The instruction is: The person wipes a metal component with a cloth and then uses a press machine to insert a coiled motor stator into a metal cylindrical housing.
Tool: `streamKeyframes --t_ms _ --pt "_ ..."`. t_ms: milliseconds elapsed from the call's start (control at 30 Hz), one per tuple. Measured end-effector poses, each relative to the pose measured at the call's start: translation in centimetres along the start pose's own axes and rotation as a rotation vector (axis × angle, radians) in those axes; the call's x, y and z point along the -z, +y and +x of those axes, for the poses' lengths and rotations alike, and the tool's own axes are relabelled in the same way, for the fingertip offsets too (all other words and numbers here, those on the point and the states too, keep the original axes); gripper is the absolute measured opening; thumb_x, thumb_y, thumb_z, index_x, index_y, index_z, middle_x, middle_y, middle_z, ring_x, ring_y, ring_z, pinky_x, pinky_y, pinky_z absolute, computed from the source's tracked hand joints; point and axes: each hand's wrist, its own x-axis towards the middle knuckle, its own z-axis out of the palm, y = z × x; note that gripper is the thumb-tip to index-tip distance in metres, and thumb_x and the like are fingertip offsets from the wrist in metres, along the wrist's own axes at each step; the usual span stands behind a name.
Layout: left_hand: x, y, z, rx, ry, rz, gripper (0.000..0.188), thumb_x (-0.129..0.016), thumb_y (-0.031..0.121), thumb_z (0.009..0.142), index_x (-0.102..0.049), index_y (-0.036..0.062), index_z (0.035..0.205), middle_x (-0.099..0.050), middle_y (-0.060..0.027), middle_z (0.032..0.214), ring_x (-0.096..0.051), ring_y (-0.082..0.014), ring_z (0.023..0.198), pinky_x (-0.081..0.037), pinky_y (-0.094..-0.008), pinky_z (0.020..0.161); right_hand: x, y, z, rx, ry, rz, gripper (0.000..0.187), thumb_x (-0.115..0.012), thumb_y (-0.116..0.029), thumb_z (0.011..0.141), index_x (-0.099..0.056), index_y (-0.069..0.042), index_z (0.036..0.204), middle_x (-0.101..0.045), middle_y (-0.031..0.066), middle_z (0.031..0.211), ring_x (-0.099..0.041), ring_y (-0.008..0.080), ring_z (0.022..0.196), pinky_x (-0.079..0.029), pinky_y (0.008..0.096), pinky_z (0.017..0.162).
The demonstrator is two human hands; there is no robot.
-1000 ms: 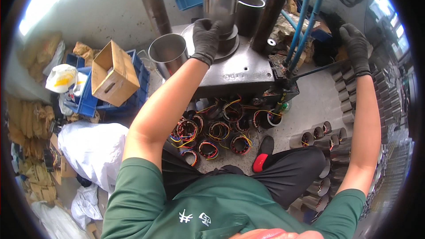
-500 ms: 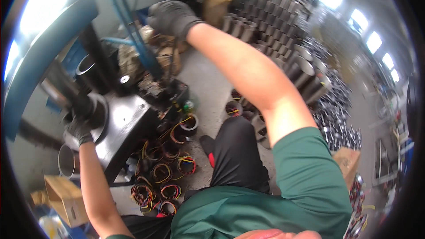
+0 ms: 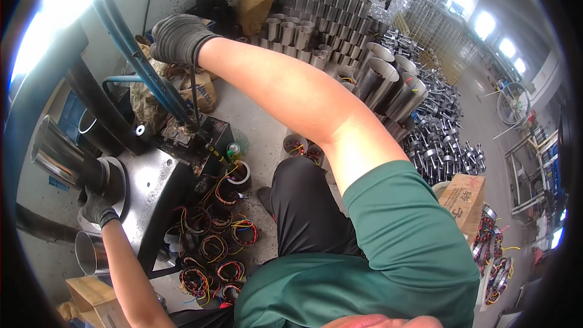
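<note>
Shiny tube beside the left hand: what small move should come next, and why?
Probably ease the left hand away from the shiny tube before moving the lever, since that hand sits close by the tube's lower end while the right hand is up by the lever's top.

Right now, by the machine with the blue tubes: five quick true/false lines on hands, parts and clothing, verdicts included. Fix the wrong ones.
1. The left hand and the right hand both wear dark gloves. True.
2. The left hand hangs down at the floor. False: it is up at the machine, by the lower end of the shiny metal cylinder.
3. A dark rod shows just below the right hand in this view. True.
4. The wire-wound rings lie on the machine's metal plate. False: they are down on the floor beside it.
5. The right sleeve is red. False: it is green.
</note>
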Motion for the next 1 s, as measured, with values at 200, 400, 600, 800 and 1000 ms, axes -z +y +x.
streamKeyframes --t_ms 200,400,600,800,1000 --pt "-0.8 -0.8 0.7 -0.014 0.04 -0.024 0.031 -0.078 0.023 0.09 -0.074 -0.0037 0.105 -0.077 -0.015 0.104 -0.07 -0.0281 0.09 -0.056 -0.0384 0.084 0.3 -0.3 0.3 -0.047 -0.07 0.004 0.046 -0.063 -0.046 0.091 -0.077 -0.008 0.113 -0.075 0.0188 0.107 -0.073 0.0337 0.101 -0.057 0.0476 0.091" --pt "-1.0 -2.7 0.4 0.151 -0.173 -0.442 0.023 -0.069 0.017 0.093 -0.07 -0.0019 0.106 -0.072 -0.0111 0.1 -0.067 -0.0237 0.087 -0.056 -0.0351 0.078 0.8 0.2 -0.2 -0.043 -0.051 0.034 0.047 -0.062 -0.047 0.093 -0.077 -0.006 0.111 -0.075 0.0206 0.108 -0.073 0.0337 0.101 -0.057 0.0468 0.09" --pt "7.2 -2.4 -10.7 -0.047 -0.817 -0.243 0.013 -0.061 0.012 0.091 -0.067 0.0051 0.1 -0.055 -0.002 0.071 -0.047 -0.0152 0.054 -0.047 -0.0301 0.056 -1.5 0.2 1.6 0.101 0.125 -0.116 0.03 -0.06 -0.034 0.091 -0.077 -0.009 0.095 -0.075 0.0168 0.099 -0.073 0.0319 0.095 -0.057 0.0449 0.089" --pt "14.7 5.7 -21.0 0.336 -1.231 -0.073 0.019 -0.057 0.008 0.089 -0.068 0.0037 0.104 -0.059 -0.0016 0.076 -0.056 -0.0122 0.07 -0.048 -0.0263 0.062 -4.3 5.5 2.3 0.377 0.247 -0.124 0.025 -0.063 -0.032 0.095 -0.072 -0.01 0.104 -0.068 0.0155 0.097 -0.068 0.0375 0.094 -0.055 0.0479 0.078" --pt "16.2 5.0 -20.1 -0.001 -1.362 0.091 0.021 -0.064 0.016 0.095 -0.069 0.0035 0.111 -0.073 -0.013 0.095 -0.069 -0.0215 0.091 -0.056 -0.0368 0.083 -1.2 4.5 -2.9 0.382 0.194 0.038 0.027 -0.058 -0.027 0.097 -0.068 -0.002 0.101 -0.069 0.021 0.094 -0.069 0.0377 0.091 -0.052 0.0427 0.081"
